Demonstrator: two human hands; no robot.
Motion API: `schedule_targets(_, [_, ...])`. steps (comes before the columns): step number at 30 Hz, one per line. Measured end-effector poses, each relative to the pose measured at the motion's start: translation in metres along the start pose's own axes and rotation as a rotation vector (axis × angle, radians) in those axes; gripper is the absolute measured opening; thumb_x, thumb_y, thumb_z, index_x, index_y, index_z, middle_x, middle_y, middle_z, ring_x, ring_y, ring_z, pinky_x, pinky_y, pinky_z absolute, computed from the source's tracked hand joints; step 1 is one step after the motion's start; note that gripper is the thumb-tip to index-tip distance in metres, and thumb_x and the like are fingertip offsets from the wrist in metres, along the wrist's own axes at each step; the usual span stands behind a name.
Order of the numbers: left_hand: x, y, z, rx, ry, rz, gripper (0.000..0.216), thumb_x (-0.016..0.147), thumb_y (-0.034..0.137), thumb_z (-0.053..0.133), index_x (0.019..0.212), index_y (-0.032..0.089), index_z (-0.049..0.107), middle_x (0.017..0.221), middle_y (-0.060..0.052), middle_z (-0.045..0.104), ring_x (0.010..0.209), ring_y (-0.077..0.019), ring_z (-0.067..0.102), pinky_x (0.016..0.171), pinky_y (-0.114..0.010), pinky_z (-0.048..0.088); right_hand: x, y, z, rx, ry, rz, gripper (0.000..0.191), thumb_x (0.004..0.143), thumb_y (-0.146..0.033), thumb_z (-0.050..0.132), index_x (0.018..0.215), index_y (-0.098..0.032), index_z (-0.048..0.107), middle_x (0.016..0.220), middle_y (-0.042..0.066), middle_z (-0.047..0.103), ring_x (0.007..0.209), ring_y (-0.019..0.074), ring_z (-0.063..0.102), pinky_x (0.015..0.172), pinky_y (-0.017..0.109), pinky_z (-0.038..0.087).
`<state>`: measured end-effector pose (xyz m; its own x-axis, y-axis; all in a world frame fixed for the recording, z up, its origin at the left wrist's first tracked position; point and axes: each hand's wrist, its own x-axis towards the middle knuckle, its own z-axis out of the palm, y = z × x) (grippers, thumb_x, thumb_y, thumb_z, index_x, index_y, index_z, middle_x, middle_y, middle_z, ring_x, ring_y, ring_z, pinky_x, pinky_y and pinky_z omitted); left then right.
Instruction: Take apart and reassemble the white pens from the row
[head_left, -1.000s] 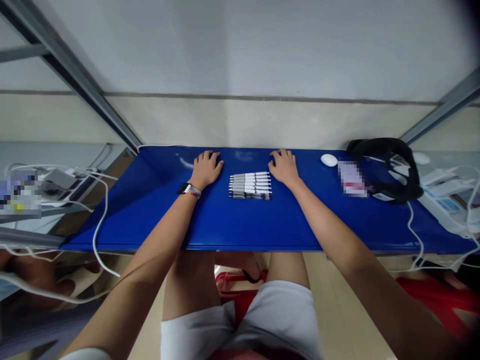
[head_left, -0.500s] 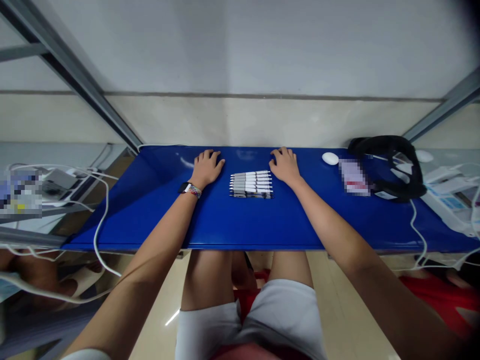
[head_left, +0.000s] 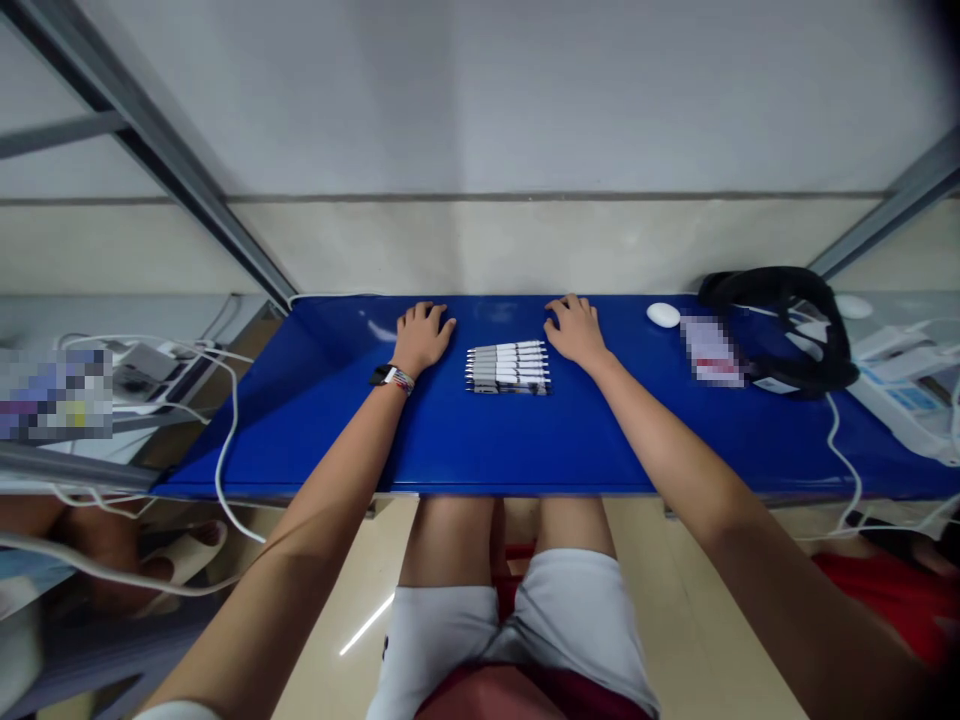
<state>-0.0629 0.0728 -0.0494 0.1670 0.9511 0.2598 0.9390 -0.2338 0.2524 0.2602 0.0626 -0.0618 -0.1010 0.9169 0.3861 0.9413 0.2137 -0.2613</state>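
Several pens point(head_left: 508, 366) lie side by side in a neat row on the blue tabletop point(head_left: 510, 445), with grey grips to the left and white barrels to the right. The one nearest me looks darker. Left of them, my left hand point(head_left: 422, 336) rests palm down, fingers spread and holding nothing; a dark watch and a woven bracelet are on its wrist. Just right of and behind the pens lies my right hand point(head_left: 576, 331), also palm down with fingers apart. Neither hand touches a pen.
To the right are a white mouse-like oval point(head_left: 664, 315), a blurred packet point(head_left: 712, 352) and a black headband-like strap point(head_left: 780, 330). A white cable point(head_left: 229, 420) hangs over the left side. Grey metal posts point(head_left: 180, 160) and a wall bound the table. People sit at both sides below.
The whole view has shifted slightly, so table, pens and hands appear a little further right. Both hands stay flat beside the pens, which keep their arrangement.
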Motion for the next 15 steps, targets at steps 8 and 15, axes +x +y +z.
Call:
schedule_targets(8, [-0.0002, -0.0021, 0.0028, -0.008, -0.001, 0.015, 0.056, 0.108, 0.048, 0.044, 0.155, 0.020, 0.057, 0.160, -0.019, 0.051, 0.146, -0.0404, 0.047, 0.123, -0.057, 0.034, 0.0003, 0.0040, 0.0041, 0.024, 0.035, 0.012, 0.041, 0.096, -0.029, 0.053, 0.130, -0.016, 0.072, 0.134, 0.022, 0.066, 0.122, 0.0414, 0.055, 0.104, 0.057, 0.044])
schedule_targets(15, [-0.0026, -0.0022, -0.0025, -0.075, -0.003, 0.033, 0.042, 0.107, 0.037, 0.048, 0.143, 0.023, 0.065, 0.153, -0.013, 0.058, 0.141, -0.0356, 0.051, 0.119, -0.053, 0.039, -0.0011, 0.0077, 0.0042, 0.042, 0.026, 0.021, 0.040, 0.097, -0.029, 0.053, 0.130, -0.015, 0.072, 0.134, 0.021, 0.068, 0.124, 0.0416, 0.056, 0.106, 0.056, 0.045])
